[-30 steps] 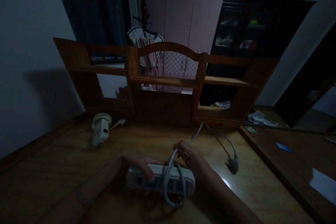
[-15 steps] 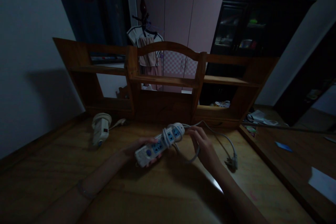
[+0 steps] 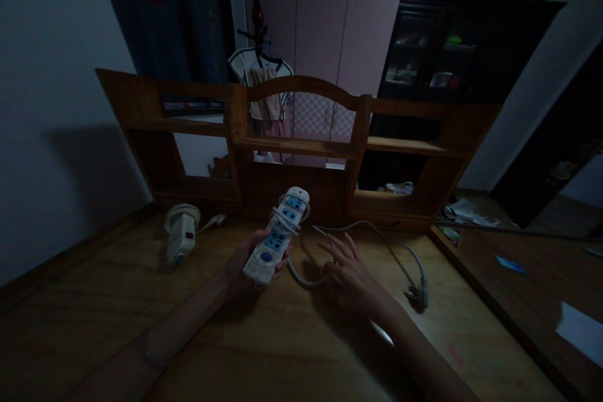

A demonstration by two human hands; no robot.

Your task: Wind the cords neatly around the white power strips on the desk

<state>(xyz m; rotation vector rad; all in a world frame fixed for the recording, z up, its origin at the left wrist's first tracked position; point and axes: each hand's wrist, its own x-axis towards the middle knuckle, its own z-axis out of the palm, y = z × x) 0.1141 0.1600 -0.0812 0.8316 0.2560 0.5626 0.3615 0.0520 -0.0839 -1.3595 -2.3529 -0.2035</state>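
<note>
My left hand (image 3: pixel 257 254) is wrapped round the lower part of a white power strip (image 3: pixel 262 267) with blue sockets and a round blue button, held tilted above the wooden desk. Several turns of its grey-white power cord (image 3: pixel 304 281) wrap the strip's upper half. From the strip the cord sags to my right hand (image 3: pixel 348 273), whose lower fingers are closed on it while the upper fingers stretch out. Past the hand, the cord runs along the desk to a plug (image 3: pixel 421 294) on the right.
A second white power strip (image 3: pixel 181 235) with its cord coiled round it stands at the left. A wooden shelf unit (image 3: pixel 296 147) rises along the desk's back edge. On the lower surface at the right lie a blue card (image 3: pixel 509 264) and white paper (image 3: pixel 581 330).
The power strip has swung more upright and slightly left in my left hand. My right hand has moved down and left with the cord, and its upper fingers have spread.
</note>
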